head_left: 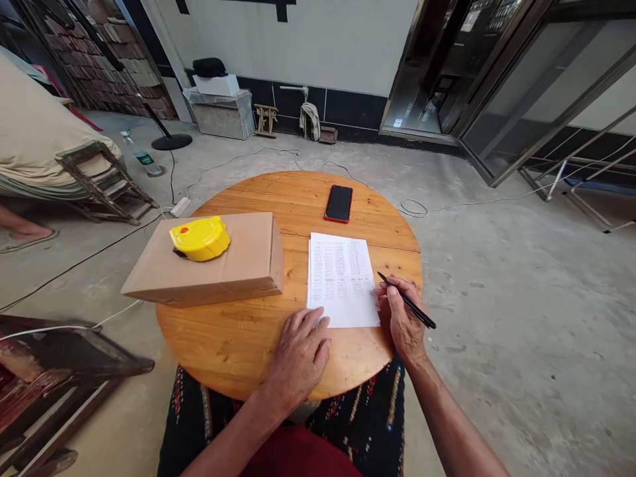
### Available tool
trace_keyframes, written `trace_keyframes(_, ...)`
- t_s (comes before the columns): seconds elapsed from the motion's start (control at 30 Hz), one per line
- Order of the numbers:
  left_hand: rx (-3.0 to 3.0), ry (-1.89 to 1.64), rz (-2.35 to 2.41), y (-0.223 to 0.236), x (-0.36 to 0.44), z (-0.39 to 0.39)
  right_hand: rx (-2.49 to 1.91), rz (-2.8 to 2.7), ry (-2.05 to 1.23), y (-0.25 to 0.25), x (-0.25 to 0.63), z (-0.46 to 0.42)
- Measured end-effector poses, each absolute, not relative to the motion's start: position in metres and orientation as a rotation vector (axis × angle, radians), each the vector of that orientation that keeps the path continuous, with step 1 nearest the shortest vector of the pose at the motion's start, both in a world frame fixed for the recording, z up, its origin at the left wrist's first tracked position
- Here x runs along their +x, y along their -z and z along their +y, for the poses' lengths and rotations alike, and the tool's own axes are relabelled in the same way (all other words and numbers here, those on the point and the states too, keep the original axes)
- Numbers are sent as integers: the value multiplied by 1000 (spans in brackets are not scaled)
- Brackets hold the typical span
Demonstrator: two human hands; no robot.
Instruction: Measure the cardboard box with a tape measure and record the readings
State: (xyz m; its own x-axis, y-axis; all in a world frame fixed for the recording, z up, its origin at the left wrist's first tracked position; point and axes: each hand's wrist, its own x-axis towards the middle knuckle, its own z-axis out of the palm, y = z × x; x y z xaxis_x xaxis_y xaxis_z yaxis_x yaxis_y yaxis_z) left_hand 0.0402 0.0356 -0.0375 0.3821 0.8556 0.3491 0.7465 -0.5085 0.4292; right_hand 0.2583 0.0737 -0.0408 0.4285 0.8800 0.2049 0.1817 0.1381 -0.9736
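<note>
A black pen is held in my right hand, its tip pointing up and left beside the paper's right edge. The white sheets of paper lie on the round wooden table, with rows of handwriting on the upper part too small to read. My left hand rests on the table with fingers spread, its fingertips at the paper's lower left corner. Behind the paper lies a dark phone with a red edge.
A cardboard box stands on the table's left side, with a yellow tape measure on top. Beyond the table are a small wooden chair, a plastic bottle and cables across the floor. Another person's foot shows at far left.
</note>
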Motion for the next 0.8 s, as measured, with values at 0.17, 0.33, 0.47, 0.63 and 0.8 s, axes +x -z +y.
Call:
trace_keyframes(0.17,2427,-816,1419,41,31,31,-1382,-1073,-578,38,258,74)
trace_keyframes(0.33,2447,-815,1372,45,19,30,-1409,-1021,-546,33,259,62)
trace_keyframes(0.47,2423,-828,1366,44,17,29,-1503,-1095,-505,30,255,41)
trace_keyframes(0.63,2386,-826,1371,42,17,29,-1514,-1402,-381,33,237,35)
trace_keyframes(0.8,2339,-794,1404,38,16,28,-1403,-1803,-208,28,218,56)
